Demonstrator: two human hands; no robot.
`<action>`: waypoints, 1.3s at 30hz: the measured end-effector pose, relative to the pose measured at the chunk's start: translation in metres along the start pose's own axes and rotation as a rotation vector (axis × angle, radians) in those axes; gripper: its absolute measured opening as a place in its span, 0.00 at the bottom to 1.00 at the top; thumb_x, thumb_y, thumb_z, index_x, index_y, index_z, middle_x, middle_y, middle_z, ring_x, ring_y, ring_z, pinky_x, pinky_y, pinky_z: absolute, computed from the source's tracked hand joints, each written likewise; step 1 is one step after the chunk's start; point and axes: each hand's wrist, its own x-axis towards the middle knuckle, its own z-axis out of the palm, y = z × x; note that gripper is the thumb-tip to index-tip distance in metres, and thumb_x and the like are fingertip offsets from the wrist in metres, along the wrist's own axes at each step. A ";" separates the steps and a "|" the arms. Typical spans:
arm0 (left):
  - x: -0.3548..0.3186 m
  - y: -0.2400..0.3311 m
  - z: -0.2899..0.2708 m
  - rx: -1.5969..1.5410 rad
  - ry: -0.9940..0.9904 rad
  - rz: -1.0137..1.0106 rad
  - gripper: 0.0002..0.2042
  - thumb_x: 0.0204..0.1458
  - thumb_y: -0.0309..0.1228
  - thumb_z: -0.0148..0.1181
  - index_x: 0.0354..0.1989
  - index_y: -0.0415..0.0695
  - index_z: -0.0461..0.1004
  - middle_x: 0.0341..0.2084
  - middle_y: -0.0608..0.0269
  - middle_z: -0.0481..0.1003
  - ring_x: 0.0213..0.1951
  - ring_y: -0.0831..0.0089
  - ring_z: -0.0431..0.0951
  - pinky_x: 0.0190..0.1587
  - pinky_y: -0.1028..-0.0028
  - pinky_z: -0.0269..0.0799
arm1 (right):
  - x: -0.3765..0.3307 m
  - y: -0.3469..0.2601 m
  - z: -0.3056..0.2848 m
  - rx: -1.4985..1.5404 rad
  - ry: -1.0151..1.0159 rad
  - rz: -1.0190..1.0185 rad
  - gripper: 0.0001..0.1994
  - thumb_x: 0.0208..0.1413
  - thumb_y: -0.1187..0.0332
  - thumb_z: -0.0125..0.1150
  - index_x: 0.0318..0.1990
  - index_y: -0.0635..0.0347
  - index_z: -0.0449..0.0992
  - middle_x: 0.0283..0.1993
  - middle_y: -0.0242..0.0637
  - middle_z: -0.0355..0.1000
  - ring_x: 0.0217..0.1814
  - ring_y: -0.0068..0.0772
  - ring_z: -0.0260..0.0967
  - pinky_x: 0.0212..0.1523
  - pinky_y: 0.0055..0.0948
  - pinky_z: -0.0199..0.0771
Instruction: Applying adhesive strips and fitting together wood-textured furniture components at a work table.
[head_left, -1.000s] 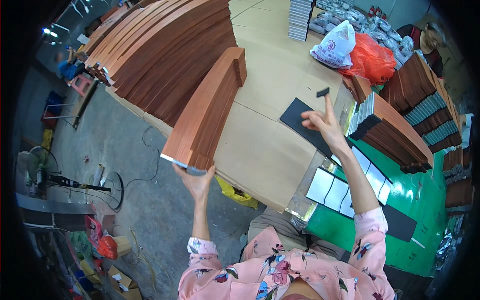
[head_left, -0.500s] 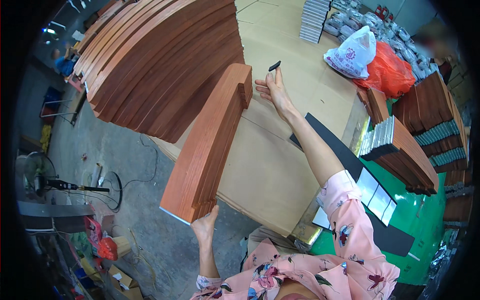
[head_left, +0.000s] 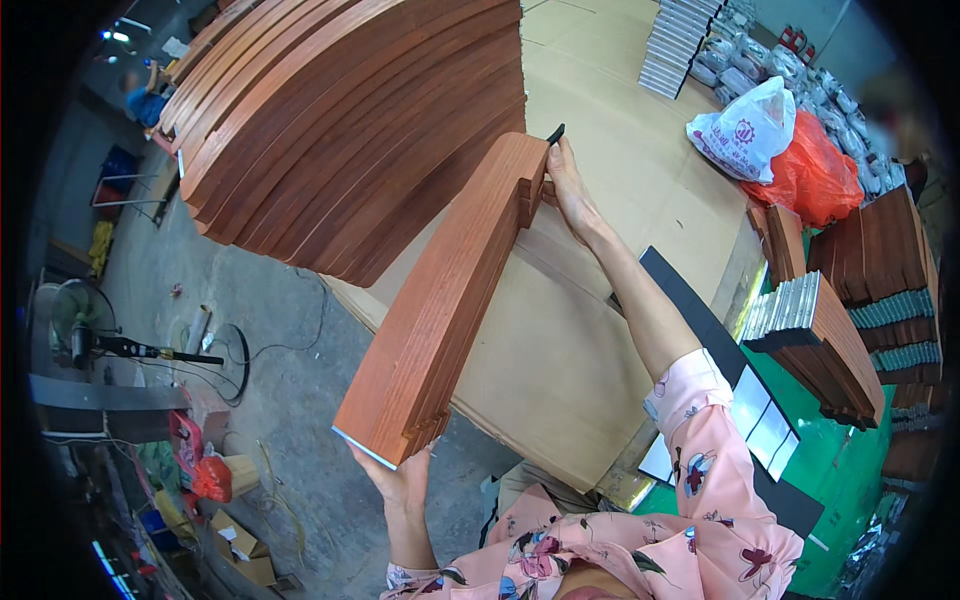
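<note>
red-brown board bundle (head_left: 440, 310) lies slantwise over the edge of the cardboard sheet (head_left: 555, 380), and its near end sits in the left hand (head_left: 404, 482), which is closed around it, some fingers hidden below. from this hand the long axis goes away and to the right. the right hand (head_left: 572, 195) is nearer to the far end and rests against its right side; a small black piece (head_left: 556, 134) is at the fingertips, but whether they pinch it i cannot tell. beyond, on the left, stands a big stack of curved boards (head_left: 350, 140).

Stacked brown boards (head_left: 375, 135) on cardboard (head_left: 600, 95)
</note>
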 end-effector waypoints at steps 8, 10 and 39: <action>0.000 -0.006 0.000 0.112 0.175 0.091 0.33 0.56 0.56 0.43 0.62 0.44 0.53 0.60 0.50 0.56 0.59 0.55 0.61 0.54 0.48 0.64 | -0.052 -0.021 -0.008 -0.093 0.147 0.062 0.45 0.56 0.33 0.31 0.69 0.57 0.32 0.69 0.60 0.42 0.71 0.54 0.42 0.68 0.42 0.43; -0.009 -0.010 0.007 0.149 0.159 0.076 0.32 0.56 0.56 0.43 0.62 0.45 0.55 0.59 0.52 0.59 0.58 0.57 0.62 0.53 0.50 0.65 | -0.065 -0.024 -0.012 -0.146 0.205 0.052 0.45 0.56 0.33 0.32 0.69 0.58 0.31 0.65 0.57 0.52 0.69 0.53 0.48 0.66 0.41 0.47; -0.178 -0.105 0.042 0.781 -0.616 -0.696 0.35 0.51 0.55 0.53 0.61 0.45 0.56 0.58 0.54 0.61 0.59 0.58 0.61 0.57 0.53 0.63 | -0.701 -0.105 -0.136 0.026 1.289 -0.161 0.42 0.57 0.41 0.46 0.69 0.52 0.34 0.63 0.36 0.52 0.62 0.35 0.53 0.55 0.41 0.59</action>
